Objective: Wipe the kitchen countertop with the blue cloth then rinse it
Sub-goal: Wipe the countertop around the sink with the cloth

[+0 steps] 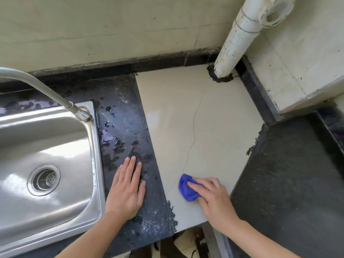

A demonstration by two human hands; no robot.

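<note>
Right hand [214,198]: fingers curled over the bunched bright blue cloth [187,188], pressing it flat onto the pale cream tile section of the tabletop [214,118]; the palm-down hold suits pushing the cloth across the surface rather than lifting it.
Blue cloth: near the front edge of the cream tile, just right of its seam with the dark part; wadded into a small pad, probably so the pressure stays under the fingers.
Left hand [128,187]: spread flat, empty, resting on the dark speckled stone strip of the tabletop [122,127] between the tile and the sink; it looks like a brace for leaning in while the other arm wipes.
Dark strip: wet patches and streaks toward its back edge, so it likely still needs a pass.
Stainless steel sink with round drain [46,155]: at the left edge, its curved metal tap [46,92] reaching over the back right corner; no water seen running, handy for the rinse.
White pipe [234,43]: rises from the tile's back right corner, an obstacle to wipe around.
Stage: wiping underway, rinse not yet begun.
</note>
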